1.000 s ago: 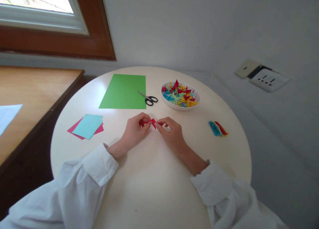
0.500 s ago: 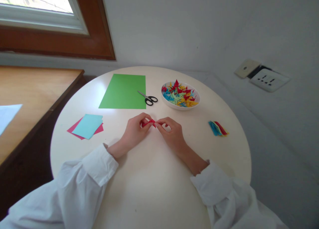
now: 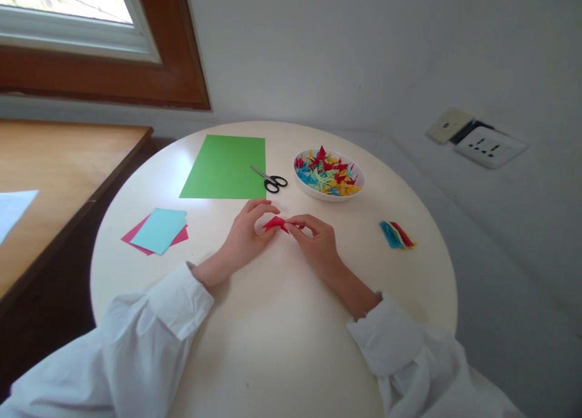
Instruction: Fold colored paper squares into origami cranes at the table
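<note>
Over the middle of the round table, a small folded red paper crane [image 3: 275, 222] shows between my hands. My right hand [image 3: 313, 239] pinches its right end between thumb and forefinger. Around the crane's left side is my left hand [image 3: 248, 230], its fingers raised and apart from the thumb. The thumb lies close beneath the paper; whether it touches is too small to tell. Beyond the hands, black-handled scissors [image 3: 273, 182] rest partly on a green paper sheet [image 3: 222, 169]. A white bowl [image 3: 309, 191] holds many colourful folded paper cranes [image 3: 325, 174].
Light blue paper squares [image 3: 160, 231] lie over red paper [image 3: 131, 231] at the left. Folded coloured paper pieces [image 3: 397, 235] are bunched at the right of the white table [image 3: 282, 345]. A wooden table [image 3: 68, 157] stands to the left, and a wall socket [image 3: 490, 146] is on the right.
My left fingers have lifted and spread off the red paper crane, so more of it shows. My right hand keeps its pinch in nearly the same spot.
</note>
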A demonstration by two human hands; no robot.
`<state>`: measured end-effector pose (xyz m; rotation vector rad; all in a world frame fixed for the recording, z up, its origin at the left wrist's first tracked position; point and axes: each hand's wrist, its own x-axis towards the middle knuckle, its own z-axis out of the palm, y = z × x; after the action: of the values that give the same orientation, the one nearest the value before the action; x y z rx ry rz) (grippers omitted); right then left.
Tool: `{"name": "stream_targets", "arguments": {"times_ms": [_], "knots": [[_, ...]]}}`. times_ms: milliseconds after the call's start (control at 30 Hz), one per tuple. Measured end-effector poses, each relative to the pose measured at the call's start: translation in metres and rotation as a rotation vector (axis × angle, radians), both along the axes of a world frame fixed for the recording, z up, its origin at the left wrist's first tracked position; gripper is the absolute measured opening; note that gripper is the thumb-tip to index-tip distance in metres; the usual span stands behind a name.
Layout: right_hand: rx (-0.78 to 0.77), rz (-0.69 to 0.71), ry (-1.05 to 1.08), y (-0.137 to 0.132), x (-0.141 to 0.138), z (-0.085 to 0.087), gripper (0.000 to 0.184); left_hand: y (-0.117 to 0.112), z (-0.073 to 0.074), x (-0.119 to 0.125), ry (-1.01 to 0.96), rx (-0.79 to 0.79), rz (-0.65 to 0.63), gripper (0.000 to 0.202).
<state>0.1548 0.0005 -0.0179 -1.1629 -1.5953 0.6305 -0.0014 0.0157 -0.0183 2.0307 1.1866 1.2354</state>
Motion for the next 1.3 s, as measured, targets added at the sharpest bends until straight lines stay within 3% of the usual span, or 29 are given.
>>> {"name": "stream_targets", "arguments": {"times_ms": [167, 600, 900, 1300], "knots": [[0.008, 0.027, 0.052, 0.0008, 0.0007, -0.0023, 0.007, 0.0016, -0.0083, -0.0004, -0.088, -0.163, -0.178, 0.022], [-0.08, 0.041, 0.168, 0.0002, -0.0018, -0.0016, 0.01, -0.0001, -0.0061, 0.0, -0.106, -0.128, -0.111, 0.012], [-0.271, 0.081, 0.308, 0.0007, -0.004, 0.0015, 0.013, -0.0017, -0.0037, 0.0006, -0.065, -0.116, -0.107, 0.006], [-0.378, 0.069, 0.384, 0.0027, -0.0062, -0.0007, 0.018, -0.0041, -0.0028, 0.0012, -0.083, -0.201, -0.089, 0.006]]}}
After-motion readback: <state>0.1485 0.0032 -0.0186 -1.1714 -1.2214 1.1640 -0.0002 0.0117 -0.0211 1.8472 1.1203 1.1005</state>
